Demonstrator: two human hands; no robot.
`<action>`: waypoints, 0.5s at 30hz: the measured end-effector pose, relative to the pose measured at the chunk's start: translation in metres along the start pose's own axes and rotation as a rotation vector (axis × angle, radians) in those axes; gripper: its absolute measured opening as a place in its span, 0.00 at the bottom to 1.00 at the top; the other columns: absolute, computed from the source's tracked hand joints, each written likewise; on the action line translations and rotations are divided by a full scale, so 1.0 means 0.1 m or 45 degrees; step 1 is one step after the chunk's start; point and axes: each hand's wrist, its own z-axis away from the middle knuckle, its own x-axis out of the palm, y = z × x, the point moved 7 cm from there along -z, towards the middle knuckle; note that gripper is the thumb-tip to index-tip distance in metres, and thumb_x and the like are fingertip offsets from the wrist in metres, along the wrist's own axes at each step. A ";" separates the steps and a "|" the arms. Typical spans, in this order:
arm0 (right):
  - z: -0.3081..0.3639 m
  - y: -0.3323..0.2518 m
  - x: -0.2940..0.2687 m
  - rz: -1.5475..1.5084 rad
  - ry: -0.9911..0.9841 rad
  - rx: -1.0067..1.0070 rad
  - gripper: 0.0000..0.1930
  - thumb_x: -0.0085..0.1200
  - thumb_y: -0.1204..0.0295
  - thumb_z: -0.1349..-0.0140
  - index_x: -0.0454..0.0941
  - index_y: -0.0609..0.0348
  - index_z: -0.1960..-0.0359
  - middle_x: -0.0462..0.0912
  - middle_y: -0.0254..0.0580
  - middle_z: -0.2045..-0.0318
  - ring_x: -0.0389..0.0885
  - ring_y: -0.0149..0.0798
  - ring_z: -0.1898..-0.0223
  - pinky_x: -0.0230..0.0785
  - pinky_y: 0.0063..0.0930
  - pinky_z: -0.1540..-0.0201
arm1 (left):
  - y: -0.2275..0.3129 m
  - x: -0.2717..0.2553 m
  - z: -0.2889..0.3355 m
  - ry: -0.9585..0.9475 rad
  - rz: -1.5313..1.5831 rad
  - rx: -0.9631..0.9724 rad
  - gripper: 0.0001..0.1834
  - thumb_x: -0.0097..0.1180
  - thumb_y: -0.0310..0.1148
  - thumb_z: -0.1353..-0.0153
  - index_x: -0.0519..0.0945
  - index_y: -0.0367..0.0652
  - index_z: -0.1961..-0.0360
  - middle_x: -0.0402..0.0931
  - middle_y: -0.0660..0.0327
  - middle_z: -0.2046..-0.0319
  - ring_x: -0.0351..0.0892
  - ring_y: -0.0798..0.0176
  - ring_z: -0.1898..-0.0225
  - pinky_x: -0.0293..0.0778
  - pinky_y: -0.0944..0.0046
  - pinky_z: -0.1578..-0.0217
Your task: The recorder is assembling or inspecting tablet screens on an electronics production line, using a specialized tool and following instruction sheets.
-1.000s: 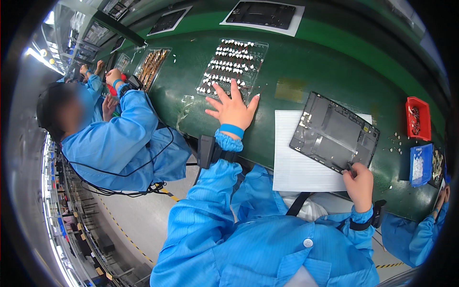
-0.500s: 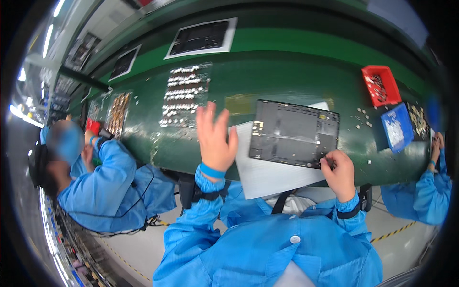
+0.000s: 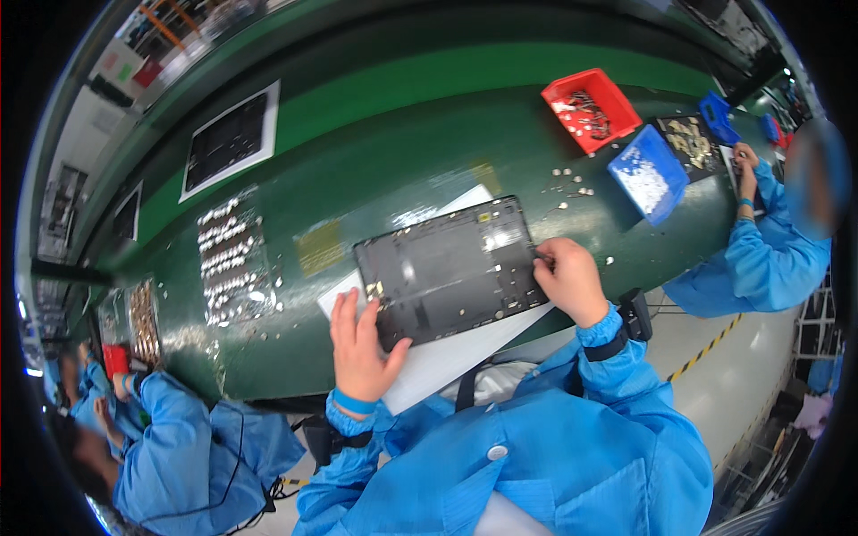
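Observation:
A black tablet housing (image 3: 451, 272), its inner side facing up, lies tilted over a white sheet (image 3: 438, 362) on the green bench. My right hand (image 3: 574, 279) has its fingers curled together at the housing's right edge, gripping it there. At the opposite end, my left hand (image 3: 365, 353) is open, fingers stretched out beside the housing's lower left corner. Small metallic and light-coloured parts dot the housing's rim.
A clear sheet of small white parts (image 3: 237, 255) lies at left. Back right are a red bin (image 3: 590, 112) and a blue bin (image 3: 650, 174) of white pieces, near loose bits. Co-workers in blue sit on both sides. A framed dark panel (image 3: 231, 138) leans at the back.
My left hand has come from beside the sheet of white parts to the housing's left end. My right hand is now higher along its right edge. The view has swung right.

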 end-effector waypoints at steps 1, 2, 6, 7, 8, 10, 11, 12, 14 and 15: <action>-0.02 -0.02 0.01 -0.023 -0.035 -0.049 0.06 0.53 0.77 0.58 0.73 0.62 0.75 0.75 0.48 0.77 0.75 0.48 0.73 0.68 0.37 0.70 | 0.02 -0.02 -0.02 -0.002 -0.017 0.010 0.35 0.63 0.34 0.62 0.66 0.38 0.49 0.56 0.43 0.44 0.51 0.37 0.42 0.53 0.46 0.45; -0.04 -0.04 0.01 -0.019 -0.064 -0.055 0.06 0.53 0.77 0.59 0.73 0.62 0.76 0.75 0.48 0.77 0.75 0.49 0.73 0.68 0.38 0.70 | 0.02 -0.02 -0.04 -0.026 -0.029 -0.002 0.34 0.63 0.34 0.62 0.67 0.39 0.50 0.56 0.44 0.44 0.51 0.37 0.42 0.53 0.46 0.45; -0.13 -0.18 0.11 0.033 -0.160 -0.127 0.05 0.52 0.75 0.57 0.74 0.60 0.76 0.76 0.46 0.75 0.75 0.49 0.71 0.68 0.37 0.69 | 0.05 0.01 -0.06 -0.072 -0.049 0.003 0.31 0.62 0.32 0.62 0.70 0.38 0.52 0.58 0.45 0.45 0.51 0.37 0.42 0.52 0.46 0.45; -0.16 -0.21 0.12 0.084 -0.167 -0.150 0.05 0.52 0.75 0.57 0.74 0.59 0.76 0.76 0.46 0.74 0.75 0.49 0.71 0.69 0.37 0.68 | 0.06 0.03 -0.07 -0.093 -0.088 -0.005 0.30 0.61 0.32 0.62 0.70 0.38 0.52 0.58 0.46 0.44 0.50 0.37 0.41 0.51 0.46 0.44; -0.21 -0.22 0.08 0.108 -0.192 -0.166 0.05 0.51 0.75 0.56 0.75 0.58 0.75 0.76 0.45 0.73 0.75 0.48 0.70 0.69 0.36 0.67 | 0.06 0.03 -0.08 -0.069 -0.061 -0.018 0.29 0.61 0.30 0.63 0.71 0.37 0.54 0.59 0.47 0.45 0.51 0.37 0.42 0.52 0.45 0.45; -0.44 -0.27 -0.22 0.153 -0.073 -0.206 0.06 0.51 0.75 0.56 0.76 0.58 0.74 0.76 0.45 0.73 0.76 0.48 0.69 0.69 0.36 0.66 | 0.07 0.00 -0.06 -0.046 -0.053 -0.006 0.29 0.61 0.29 0.64 0.72 0.37 0.55 0.60 0.46 0.46 0.51 0.36 0.42 0.53 0.45 0.46; -0.59 -0.28 -0.42 0.188 0.034 -0.253 0.06 0.51 0.75 0.55 0.76 0.58 0.73 0.77 0.45 0.73 0.76 0.48 0.68 0.70 0.35 0.66 | 0.06 -0.02 -0.06 -0.026 -0.054 -0.009 0.28 0.61 0.29 0.65 0.72 0.37 0.56 0.60 0.45 0.47 0.51 0.35 0.43 0.55 0.44 0.47; -0.78 -0.19 -0.66 0.233 0.132 -0.225 0.06 0.50 0.75 0.55 0.76 0.58 0.73 0.77 0.45 0.73 0.76 0.48 0.68 0.69 0.36 0.66 | 0.06 -0.02 -0.06 -0.003 -0.052 -0.015 0.24 0.60 0.27 0.66 0.73 0.37 0.61 0.62 0.45 0.50 0.52 0.34 0.44 0.55 0.43 0.48; -1.22 0.01 -1.07 0.351 0.239 -0.174 0.06 0.50 0.74 0.54 0.76 0.59 0.72 0.77 0.47 0.74 0.76 0.49 0.68 0.69 0.37 0.65 | 0.07 -0.03 -0.05 0.001 0.005 -0.010 0.22 0.59 0.27 0.66 0.72 0.37 0.64 0.63 0.46 0.53 0.53 0.33 0.44 0.55 0.42 0.48; -1.45 0.10 -1.21 0.426 0.246 -0.150 0.06 0.51 0.73 0.54 0.76 0.59 0.72 0.77 0.48 0.74 0.76 0.50 0.68 0.68 0.38 0.65 | 0.06 -0.04 -0.04 0.002 0.054 -0.017 0.20 0.59 0.27 0.67 0.72 0.38 0.67 0.63 0.46 0.55 0.53 0.33 0.45 0.55 0.41 0.48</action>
